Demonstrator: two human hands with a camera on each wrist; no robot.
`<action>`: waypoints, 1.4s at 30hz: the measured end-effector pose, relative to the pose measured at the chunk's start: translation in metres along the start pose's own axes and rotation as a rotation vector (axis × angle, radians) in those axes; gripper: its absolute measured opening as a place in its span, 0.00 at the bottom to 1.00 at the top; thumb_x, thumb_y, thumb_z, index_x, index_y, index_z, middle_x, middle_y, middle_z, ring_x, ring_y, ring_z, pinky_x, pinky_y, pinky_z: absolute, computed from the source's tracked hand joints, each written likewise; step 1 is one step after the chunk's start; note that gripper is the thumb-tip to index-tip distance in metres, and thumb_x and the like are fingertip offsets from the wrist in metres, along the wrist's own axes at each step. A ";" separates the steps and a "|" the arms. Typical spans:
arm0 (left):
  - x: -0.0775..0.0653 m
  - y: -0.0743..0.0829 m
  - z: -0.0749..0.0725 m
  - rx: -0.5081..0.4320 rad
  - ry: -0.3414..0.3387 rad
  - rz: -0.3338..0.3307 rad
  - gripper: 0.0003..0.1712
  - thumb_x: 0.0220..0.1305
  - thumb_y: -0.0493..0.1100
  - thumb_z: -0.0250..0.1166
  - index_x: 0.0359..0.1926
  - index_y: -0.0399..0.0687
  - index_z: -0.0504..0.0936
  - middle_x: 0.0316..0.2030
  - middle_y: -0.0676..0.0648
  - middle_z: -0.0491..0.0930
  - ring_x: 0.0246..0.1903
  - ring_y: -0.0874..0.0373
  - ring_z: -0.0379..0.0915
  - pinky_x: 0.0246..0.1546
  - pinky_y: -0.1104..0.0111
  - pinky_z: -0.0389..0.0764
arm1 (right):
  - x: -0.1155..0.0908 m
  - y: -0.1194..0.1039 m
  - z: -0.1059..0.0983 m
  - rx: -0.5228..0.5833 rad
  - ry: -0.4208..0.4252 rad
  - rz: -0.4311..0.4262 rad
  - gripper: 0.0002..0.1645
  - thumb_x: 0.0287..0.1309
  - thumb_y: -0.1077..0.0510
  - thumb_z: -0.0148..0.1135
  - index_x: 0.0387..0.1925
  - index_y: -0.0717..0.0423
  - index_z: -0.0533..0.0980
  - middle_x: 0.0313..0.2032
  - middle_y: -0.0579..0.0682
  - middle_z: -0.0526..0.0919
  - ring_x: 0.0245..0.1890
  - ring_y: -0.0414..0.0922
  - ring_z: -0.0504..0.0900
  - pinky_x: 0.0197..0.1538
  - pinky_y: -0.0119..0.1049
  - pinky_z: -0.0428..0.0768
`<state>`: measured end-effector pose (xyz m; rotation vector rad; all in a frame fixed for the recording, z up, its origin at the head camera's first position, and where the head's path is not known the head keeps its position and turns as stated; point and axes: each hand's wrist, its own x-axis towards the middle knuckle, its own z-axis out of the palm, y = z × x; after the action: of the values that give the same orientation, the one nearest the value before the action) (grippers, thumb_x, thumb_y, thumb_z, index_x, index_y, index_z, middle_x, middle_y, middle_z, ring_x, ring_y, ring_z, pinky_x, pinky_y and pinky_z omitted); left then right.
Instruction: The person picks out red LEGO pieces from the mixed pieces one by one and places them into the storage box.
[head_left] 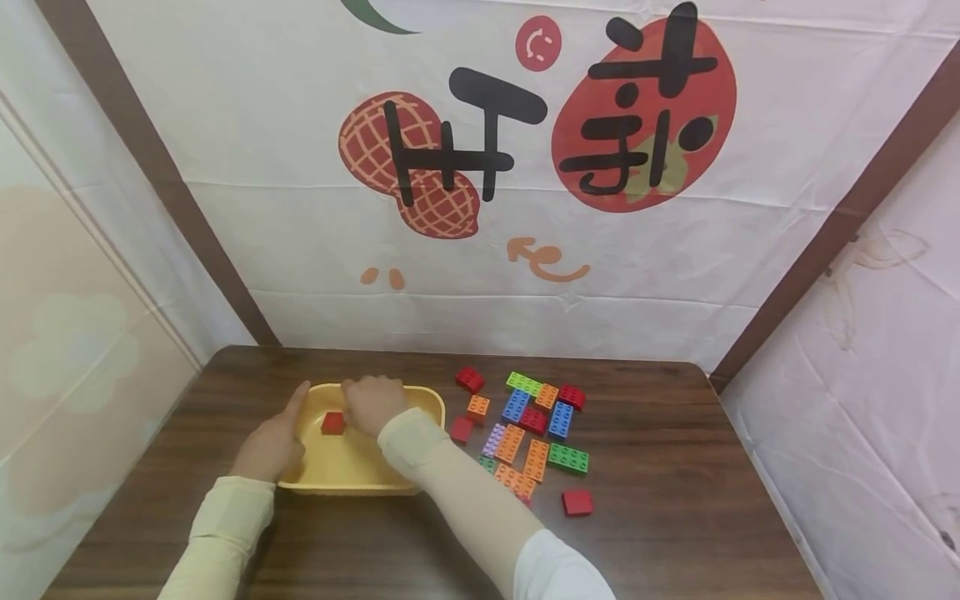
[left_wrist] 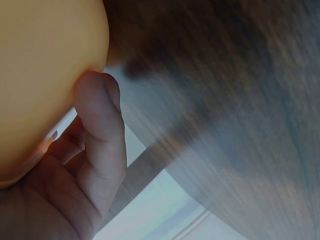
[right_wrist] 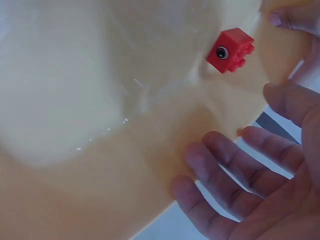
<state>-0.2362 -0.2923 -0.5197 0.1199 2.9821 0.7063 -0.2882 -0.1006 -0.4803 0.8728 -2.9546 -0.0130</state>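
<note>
Red brick (head_left: 333, 423), yellow tub (head_left: 348, 467)

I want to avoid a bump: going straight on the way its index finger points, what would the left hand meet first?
Beyond the yellow tray it touches, the left hand would probably meet the printed cloth behind the table; depth is unclear.

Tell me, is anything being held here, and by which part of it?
The left grip holds the yellow tub by the rim at its left end. The right grip holds nothing; the red block lies loose in the tub.
</note>
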 end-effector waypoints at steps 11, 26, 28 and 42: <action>-0.002 0.002 -0.003 0.005 -0.010 -0.008 0.61 0.51 0.29 0.57 0.81 0.50 0.34 0.29 0.35 0.79 0.22 0.46 0.71 0.24 0.52 0.74 | -0.002 0.019 -0.009 -0.022 0.045 0.005 0.15 0.63 0.42 0.64 0.48 0.39 0.80 0.38 0.41 0.83 0.37 0.44 0.82 0.43 0.45 0.79; -0.001 -0.001 -0.004 0.024 0.013 0.021 0.59 0.53 0.30 0.56 0.81 0.49 0.33 0.23 0.39 0.76 0.20 0.47 0.70 0.23 0.51 0.73 | -0.014 0.060 -0.014 -0.002 0.011 0.075 0.21 0.66 0.43 0.61 0.58 0.39 0.79 0.47 0.43 0.83 0.46 0.48 0.81 0.55 0.53 0.73; 0.000 -0.002 -0.003 0.026 0.011 0.019 0.58 0.54 0.30 0.55 0.81 0.48 0.34 0.23 0.39 0.76 0.20 0.47 0.70 0.22 0.52 0.73 | -0.018 0.068 -0.012 -0.002 0.006 0.090 0.22 0.66 0.43 0.60 0.59 0.40 0.79 0.47 0.42 0.83 0.46 0.48 0.81 0.55 0.53 0.73; 0.001 0.003 -0.002 0.008 -0.023 0.019 0.59 0.54 0.30 0.55 0.80 0.49 0.30 0.31 0.30 0.78 0.22 0.46 0.71 0.24 0.50 0.74 | -0.053 0.124 -0.007 0.057 -0.051 0.184 0.29 0.69 0.37 0.56 0.64 0.46 0.77 0.55 0.47 0.82 0.56 0.51 0.79 0.63 0.59 0.68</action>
<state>-0.2374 -0.2899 -0.5170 0.1556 2.9656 0.6901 -0.3102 0.0322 -0.4731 0.6120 -3.0847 0.0580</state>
